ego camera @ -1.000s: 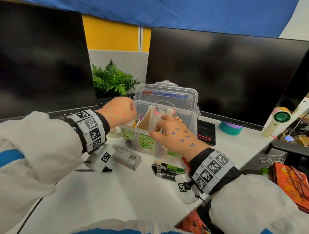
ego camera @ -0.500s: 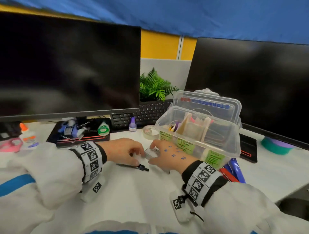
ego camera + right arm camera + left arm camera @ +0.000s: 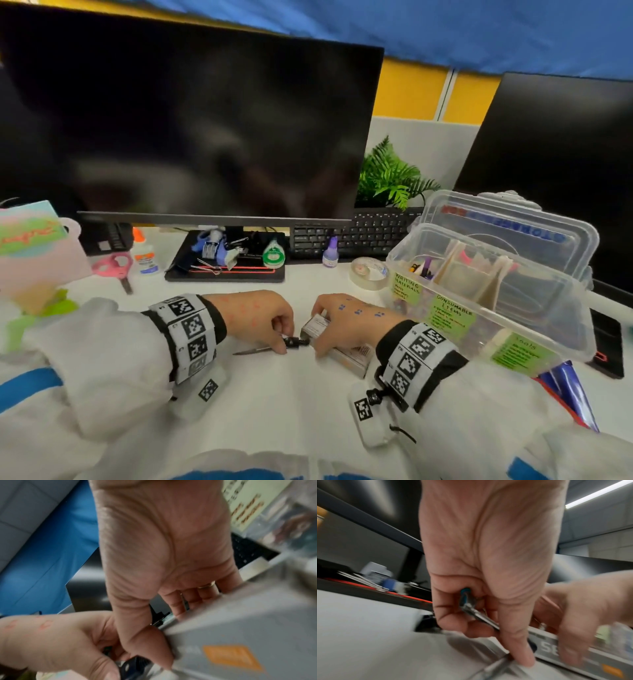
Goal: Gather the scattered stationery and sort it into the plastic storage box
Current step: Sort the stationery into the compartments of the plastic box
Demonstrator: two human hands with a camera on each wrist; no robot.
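On the white desk in the head view, my left hand point(image 3: 282, 339) pinches a slim black-handled cutter point(image 3: 263, 348), its metal blade pointing left along the desk. The left wrist view shows the curled fingers point(image 3: 453, 619) round a thin metal piece with a blue end, thumb tip pressed down. Just to the right, my right hand point(image 3: 322, 330) grips a small grey cardboard box point(image 3: 352, 356) with an orange label point(image 3: 233, 657), thumb on the near side and fingers point(image 3: 178, 605) over the far edge. The clear plastic storage box point(image 3: 548, 318) stands open at right, with card dividers and green labels.
A tape roll point(image 3: 368, 274) lies left of the storage box. Further back are a keyboard point(image 3: 356, 233), a purple bottle point(image 3: 330, 251), a black tray point(image 3: 239, 275) of clips, a glue bottle point(image 3: 145, 257) and pink scissors point(image 3: 113, 267). Two dark monitors stand behind.
Both hands came down from the storage box to the desk. The left hand has closed on the cutter and the right hand has taken hold of the grey box. The view swung left.
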